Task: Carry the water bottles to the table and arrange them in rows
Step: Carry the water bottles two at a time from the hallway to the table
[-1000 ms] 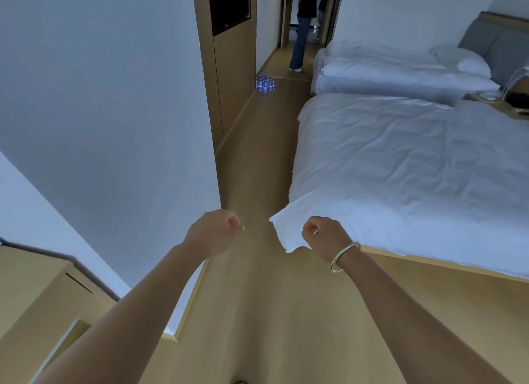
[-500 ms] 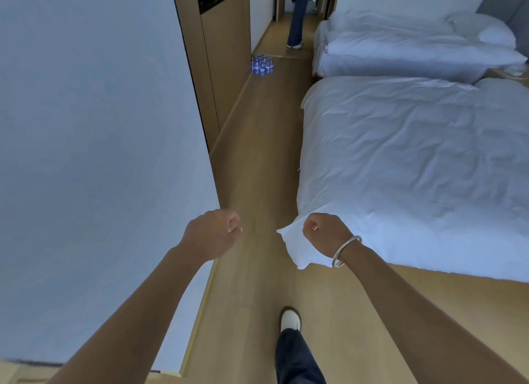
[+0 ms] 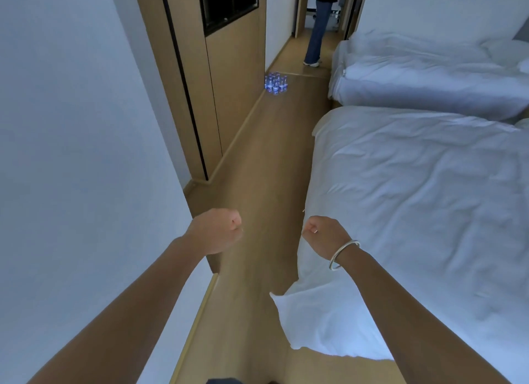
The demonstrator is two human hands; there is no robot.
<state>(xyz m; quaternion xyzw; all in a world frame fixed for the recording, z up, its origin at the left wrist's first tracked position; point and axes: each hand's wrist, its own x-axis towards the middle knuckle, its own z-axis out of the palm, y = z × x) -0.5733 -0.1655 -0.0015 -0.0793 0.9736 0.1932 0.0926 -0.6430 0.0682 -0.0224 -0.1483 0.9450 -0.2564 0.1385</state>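
- Where the wooden floor (image 3: 266, 166) runs between the white wall (image 3: 71, 126) and two beds, the near bed (image 3: 423, 206) fills the right side and the far bed (image 3: 429, 80) lies beyond it.
- A wooden cabinet (image 3: 229, 68) lines the left of the passage; one other person's legs (image 3: 316, 31) stand in the doorway behind.
- Both forearms reach forward. The left hand (image 3: 219, 230) is curled into a fist with nothing in it; the right hand (image 3: 323, 234), with one silver bracelet (image 3: 343, 253) at the wrist, is likewise curled and empty.
- The water bottles (image 3: 275, 83) stand clustered on the floor against the cabinet's base, well apart from both hands. Roughly nine or ten; too small to count exactly.
- They are probably full, so fairly heavy, with thin, smooth plastic walls that give under pressure; holding the neck or mid-body seems safest, a few per trip.
- No surface is in view.
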